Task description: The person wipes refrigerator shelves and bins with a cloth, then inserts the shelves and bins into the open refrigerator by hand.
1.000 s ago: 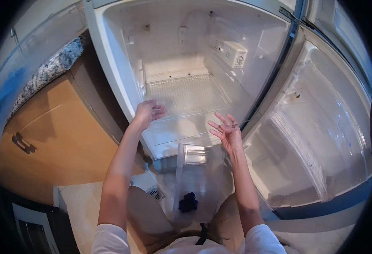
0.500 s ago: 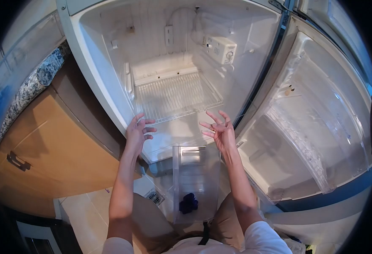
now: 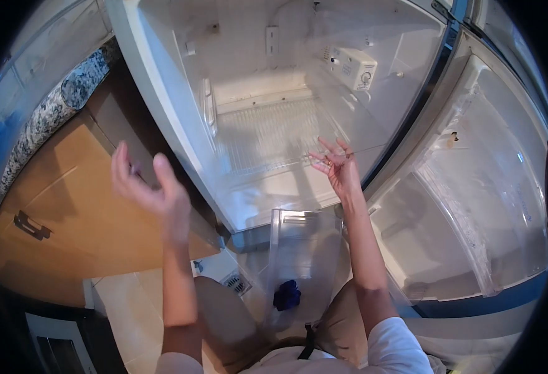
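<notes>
My left hand [image 3: 152, 190] is raised in front of the wooden cabinet, fingers up and apart, holding nothing. At the front of the open fridge's inside, my right hand [image 3: 337, 167] has its fingers spread near the front edge of a wire shelf [image 3: 267, 134]. A thin, clear-looking edge runs from beside that hand toward the fridge's right wall; whether the fingers touch it, I cannot tell. Between my knees stands a clear plastic drawer [image 3: 308, 249]. A crumpled dark purple cloth [image 3: 287, 295] lies in the drawer.
The open fridge door [image 3: 461, 187] with its clear bins is on the right. A control box [image 3: 352, 67] sticks out from the fridge's inner right wall. On the left are a wooden cabinet [image 3: 81, 206] and a speckled stone counter edge [image 3: 56, 106]. A floor drain [image 3: 236, 283] lies near my left knee.
My left hand has moved left and up, away from the shelf front, toward the cabinet. My right hand has risen slightly. The view has shifted left, so the fridge appears farther right.
</notes>
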The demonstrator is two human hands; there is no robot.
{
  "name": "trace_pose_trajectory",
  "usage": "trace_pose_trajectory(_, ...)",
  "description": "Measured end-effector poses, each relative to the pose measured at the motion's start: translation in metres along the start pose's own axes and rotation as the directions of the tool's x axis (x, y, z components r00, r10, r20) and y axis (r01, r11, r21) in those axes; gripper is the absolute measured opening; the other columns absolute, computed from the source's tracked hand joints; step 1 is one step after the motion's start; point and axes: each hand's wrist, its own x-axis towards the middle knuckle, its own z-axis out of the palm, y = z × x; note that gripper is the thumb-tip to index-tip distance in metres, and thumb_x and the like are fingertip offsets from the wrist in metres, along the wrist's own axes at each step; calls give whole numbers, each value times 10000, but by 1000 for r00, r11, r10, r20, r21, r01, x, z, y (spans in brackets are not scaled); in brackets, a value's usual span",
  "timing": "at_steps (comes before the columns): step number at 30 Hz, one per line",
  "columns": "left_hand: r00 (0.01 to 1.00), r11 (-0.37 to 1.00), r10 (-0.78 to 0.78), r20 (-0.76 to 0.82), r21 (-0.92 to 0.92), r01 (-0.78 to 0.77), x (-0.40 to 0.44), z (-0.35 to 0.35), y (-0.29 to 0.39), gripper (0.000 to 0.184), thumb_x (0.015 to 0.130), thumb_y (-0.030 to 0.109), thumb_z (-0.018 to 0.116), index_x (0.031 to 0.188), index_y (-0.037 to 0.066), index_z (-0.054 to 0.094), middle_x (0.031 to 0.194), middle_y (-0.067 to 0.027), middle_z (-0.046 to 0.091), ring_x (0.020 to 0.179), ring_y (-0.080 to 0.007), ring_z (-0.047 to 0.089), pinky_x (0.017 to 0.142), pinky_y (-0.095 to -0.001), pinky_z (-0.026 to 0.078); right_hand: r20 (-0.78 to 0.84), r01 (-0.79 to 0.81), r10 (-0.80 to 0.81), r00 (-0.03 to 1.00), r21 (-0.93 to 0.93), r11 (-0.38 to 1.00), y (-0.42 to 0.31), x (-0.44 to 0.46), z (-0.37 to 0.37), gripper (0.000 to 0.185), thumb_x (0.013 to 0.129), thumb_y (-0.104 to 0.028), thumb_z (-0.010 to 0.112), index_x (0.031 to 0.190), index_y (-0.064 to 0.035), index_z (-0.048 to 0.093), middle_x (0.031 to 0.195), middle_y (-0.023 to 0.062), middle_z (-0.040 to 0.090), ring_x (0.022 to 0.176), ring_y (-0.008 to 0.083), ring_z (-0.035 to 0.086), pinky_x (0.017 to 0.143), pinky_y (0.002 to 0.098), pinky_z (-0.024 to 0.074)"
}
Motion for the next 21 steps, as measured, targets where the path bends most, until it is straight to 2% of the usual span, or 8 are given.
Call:
trace_pose_trajectory(1, 996, 996, 82, 37, -47, -80, 6, 11, -2, 437, 838, 105, 506, 1236, -26, 385, 1267, -156, 358, 1164, -272, 326, 956, -362, 279, 9, 10, -9, 1000, -17, 1000, -1, 4, 2, 547, 761, 110, 378, 1231, -25, 132, 1250, 307, 353, 936, 448, 555, 641, 435, 577)
trace_pose_trajectory(2, 996, 996, 82, 40, -46, -80, 9, 24, -3, 437, 838, 105, 506, 1236, -26, 385, 1267, -156, 358, 1164, -272, 326, 956, -362, 279, 19, 22, -21, 1000, -35, 999, -4, 9, 5, 548, 762, 111, 375, 1234, -13, 124, 1247, 315, 348, 932, 448, 557, 643, 434, 577)
trace_pose_trajectory(4, 959, 963, 268, 93, -50, -264, 6, 50, -8, 461, 839, 84, 465, 1265, -44, 346, 1313, -203, 308, 1208, -326, 304, 985, -398, 256, 14, 26, -26, 1000, -45, 999, -4, 15, 10, 555, 760, 115, 371, 1237, 9, 109, 1244, 328, 338, 923, 457, 556, 646, 426, 578)
trace_pose_trajectory(5, 959, 963, 267, 95, -52, -263, 2, 58, -17, 461, 839, 84, 465, 1265, -44, 346, 1313, -203, 308, 1208, -326, 304, 985, -398, 256, 12, 23, -22, 1000, -41, 999, -3, 18, 13, 566, 759, 116, 371, 1244, 11, 99, 1247, 330, 331, 926, 463, 552, 652, 425, 577)
trace_pose_trajectory(7, 917, 898, 395, 59, 184, -399, 0, 70, -30, 481, 832, 65, 443, 1283, -53, 324, 1337, -242, 280, 1218, -379, 308, 986, -425, 267, 9, 21, -21, 1000, -35, 999, -2, 27, 15, 577, 758, 116, 370, 1251, 14, 89, 1250, 332, 323, 930, 469, 548, 659, 424, 576)
trace_pose_trajectory(11, 889, 860, 457, -10, 262, -439, -4, 80, -36, 472, 811, 48, 448, 1257, -74, 355, 1323, -266, 311, 1192, -409, 361, 954, -434, 324, 19, 8, -8, 1000, -33, 999, 3, 50, 17, 568, 762, 115, 366, 1251, 16, 94, 1253, 330, 315, 948, 474, 537, 674, 435, 571)
trace_pose_trajectory(21, 902, 854, 431, 18, 314, -415, -9, 82, -35, 466, 798, -14, 451, 1251, -76, 358, 1330, -279, 288, 1225, -425, 320, 978, -424, 340, 21, 11, -11, 1000, 31, 999, 23, 114, 26, 583, 770, 126, 351, 1268, 18, 68, 1260, 329, 295, 946, 474, 537, 675, 483, 561)
